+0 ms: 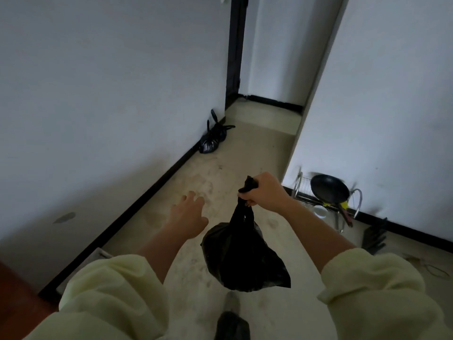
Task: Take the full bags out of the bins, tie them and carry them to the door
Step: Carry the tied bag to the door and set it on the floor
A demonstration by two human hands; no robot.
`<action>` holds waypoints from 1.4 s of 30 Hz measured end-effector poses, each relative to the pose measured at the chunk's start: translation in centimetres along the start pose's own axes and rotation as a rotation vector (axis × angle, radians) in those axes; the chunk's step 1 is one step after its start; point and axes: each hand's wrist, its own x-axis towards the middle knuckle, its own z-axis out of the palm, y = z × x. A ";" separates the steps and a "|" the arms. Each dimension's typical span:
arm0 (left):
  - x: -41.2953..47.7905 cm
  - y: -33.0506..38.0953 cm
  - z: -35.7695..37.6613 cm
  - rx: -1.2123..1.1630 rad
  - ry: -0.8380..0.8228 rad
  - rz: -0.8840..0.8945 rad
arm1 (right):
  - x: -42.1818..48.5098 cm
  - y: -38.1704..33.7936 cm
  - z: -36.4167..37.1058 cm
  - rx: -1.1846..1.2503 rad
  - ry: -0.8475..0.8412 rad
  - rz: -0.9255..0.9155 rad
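Hallway floor (257, 148) — knotted bag (211, 141) at wall (110, 94); right fingers (247, 201) clamp hanging bag (240, 256) (contents hidden); left fingers (193, 196) apart.

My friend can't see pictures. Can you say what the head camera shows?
A person's right hand grips the top of a black rubbish bag hanging above the floor, with the open left hand held out beside it. A second black bag lies by the wall ahead, near a dark door frame.

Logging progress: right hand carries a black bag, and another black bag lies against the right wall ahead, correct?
No: the head view shows the second bag lying against the left wall, not the right. The right hand does carry a black bag.
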 end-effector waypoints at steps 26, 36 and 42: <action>69.0 -13.6 -6.1 0.030 -0.088 -0.044 | 72.4 2.0 -5.8 -0.067 -0.159 0.016; 89.6 -20.1 -6.3 0.095 -0.146 -0.043 | 95.3 4.9 -2.1 0.016 -0.197 0.078; 101.5 -24.1 -4.6 0.145 -0.148 -0.120 | 108.1 8.6 1.6 0.017 -0.241 0.096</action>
